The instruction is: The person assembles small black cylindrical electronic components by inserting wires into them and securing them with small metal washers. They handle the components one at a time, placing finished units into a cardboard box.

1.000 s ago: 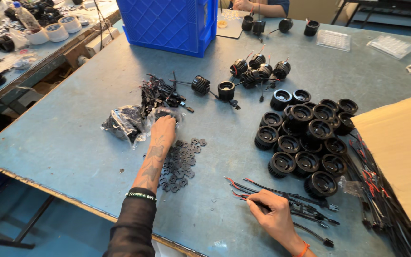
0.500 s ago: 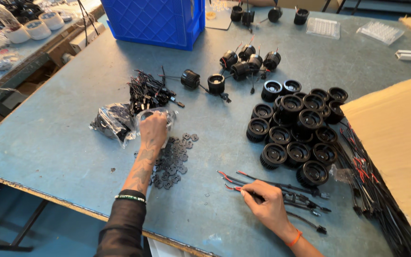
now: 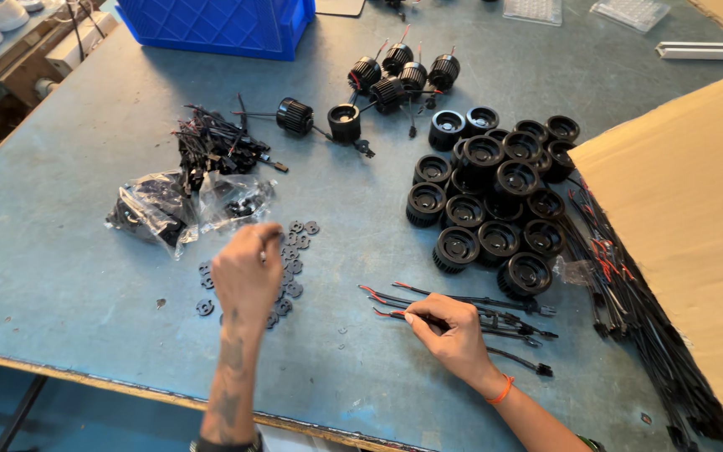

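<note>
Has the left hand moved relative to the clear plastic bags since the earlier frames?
Yes. The left hand has drawn back from the clear plastic bags toward the table's near edge, over the small black discs.

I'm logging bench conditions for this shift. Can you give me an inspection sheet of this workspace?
Surface: blue-grey table, worn at the near edge.
Job's things: small black discs scattered under the left hand; black leads with red ends under the right hand.
Clutter: cluster of black round housings; clear bags of black parts; blue crate; cardboard sheet.
Grippers: left fingers pinched over the discs; right fingers pinching a lead.
Cables: wire bundle along the cardboard edge.
Surroundings: neighbouring bench at upper left.
</note>
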